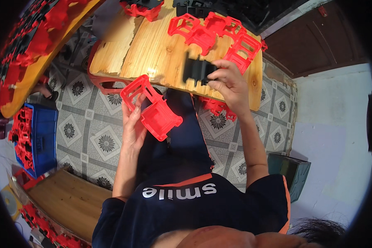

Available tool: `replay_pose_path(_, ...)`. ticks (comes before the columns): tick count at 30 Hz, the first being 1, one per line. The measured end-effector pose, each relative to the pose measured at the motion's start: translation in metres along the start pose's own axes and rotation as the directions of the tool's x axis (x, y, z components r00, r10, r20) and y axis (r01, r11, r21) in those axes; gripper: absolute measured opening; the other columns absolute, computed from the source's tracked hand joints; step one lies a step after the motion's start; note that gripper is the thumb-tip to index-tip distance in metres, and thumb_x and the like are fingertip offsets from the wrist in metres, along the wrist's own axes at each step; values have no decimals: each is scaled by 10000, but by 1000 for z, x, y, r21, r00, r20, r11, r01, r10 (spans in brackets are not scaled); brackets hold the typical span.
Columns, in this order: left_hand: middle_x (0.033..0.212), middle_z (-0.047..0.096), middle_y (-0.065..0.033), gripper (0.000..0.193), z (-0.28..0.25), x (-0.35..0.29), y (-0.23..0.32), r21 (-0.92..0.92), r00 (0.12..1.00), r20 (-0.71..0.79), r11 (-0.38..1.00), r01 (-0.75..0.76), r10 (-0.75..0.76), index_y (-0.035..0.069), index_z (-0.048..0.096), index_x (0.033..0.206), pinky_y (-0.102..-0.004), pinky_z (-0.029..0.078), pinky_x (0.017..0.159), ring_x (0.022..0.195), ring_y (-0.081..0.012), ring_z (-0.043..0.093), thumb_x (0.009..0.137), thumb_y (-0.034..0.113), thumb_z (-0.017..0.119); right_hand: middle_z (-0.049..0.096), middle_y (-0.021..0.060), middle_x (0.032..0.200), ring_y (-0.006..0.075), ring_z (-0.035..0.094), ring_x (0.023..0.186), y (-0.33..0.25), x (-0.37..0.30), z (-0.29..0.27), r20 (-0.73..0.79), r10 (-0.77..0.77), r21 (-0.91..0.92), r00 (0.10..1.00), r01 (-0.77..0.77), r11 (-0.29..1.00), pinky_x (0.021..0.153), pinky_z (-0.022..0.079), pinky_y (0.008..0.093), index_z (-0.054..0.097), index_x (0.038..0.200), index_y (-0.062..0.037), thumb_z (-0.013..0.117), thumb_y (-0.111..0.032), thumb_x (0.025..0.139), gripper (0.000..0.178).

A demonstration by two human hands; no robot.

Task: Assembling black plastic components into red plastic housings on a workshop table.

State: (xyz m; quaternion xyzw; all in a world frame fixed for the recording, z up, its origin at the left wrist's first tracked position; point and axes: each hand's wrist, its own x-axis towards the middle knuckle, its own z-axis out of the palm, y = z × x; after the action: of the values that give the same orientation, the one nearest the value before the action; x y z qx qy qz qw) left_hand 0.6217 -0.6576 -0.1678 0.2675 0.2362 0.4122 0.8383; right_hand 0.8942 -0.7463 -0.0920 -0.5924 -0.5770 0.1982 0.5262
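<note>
My left hand [133, 124] is closed round a red plastic housing [161, 120], which has an open frame at one end and a shallow box at the other. It is held over my lap, just off the table's near edge. My right hand [230, 84] pinches a black plastic part [197, 71] by its right side, above the wooden table [157, 53]. The black part is slightly blurred, and the two pieces are apart. Beyond my right hand, several red housings [201, 37] lie on the table.
Black parts [193, 8] and another red piece [142, 9] sit at the table's far side. At left, a second table [33, 70] bears heaps of red and black parts. A blue crate [44, 134] holds red pieces. A wooden bench [66, 198] stands lower left, a dark green box [295, 173] lower right.
</note>
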Motion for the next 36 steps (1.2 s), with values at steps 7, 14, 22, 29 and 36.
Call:
replay_pose_path(7,1454,393,-172,838,-4,-23,9,-49,997,-58,997,-52,49,190,210,1503,-533,416,1073,1366,-325,388,844,199,727,610,52,978,167,656,940,86,-7,45,-158,348,405,924,-261,876,832,503,278,560,1013,19,593,10,925,95)
replay_pose_path(14,1462,382,-178,879,-22,-36,14,-77,993,-84,993,-94,88,198,184,1515,-541,401,1082,1375,-356,370,834,193,740,645,126,864,337,632,754,22,14,39,-282,25,-719,959,-229,657,711,515,402,649,861,16,690,-90,835,117)
replay_pose_path(22,1478,347,-171,947,-8,-31,22,-49,995,-60,995,-89,86,218,115,1541,-538,424,1061,1352,-356,403,832,198,742,531,124,1390,340,499,1217,40,145,89,233,-67,-740,970,221,635,1024,397,433,525,1354,-34,758,-247,768,665)
replay_pose_path(29,1458,394,-140,744,-33,-42,18,-3,975,-110,981,-193,192,217,257,1508,-560,452,1033,1321,-333,443,892,259,672,588,178,1064,341,588,1054,22,144,103,439,-99,-629,893,385,676,875,507,402,620,1108,-52,814,-178,683,484)
replay_pose_path(36,1445,409,-143,769,-41,-31,27,-10,980,-134,989,-150,147,205,268,1502,-537,455,1041,1307,-335,460,872,301,699,587,117,1174,293,587,1034,67,16,82,-80,-259,-543,963,176,821,861,475,397,625,993,-54,791,-230,757,338)
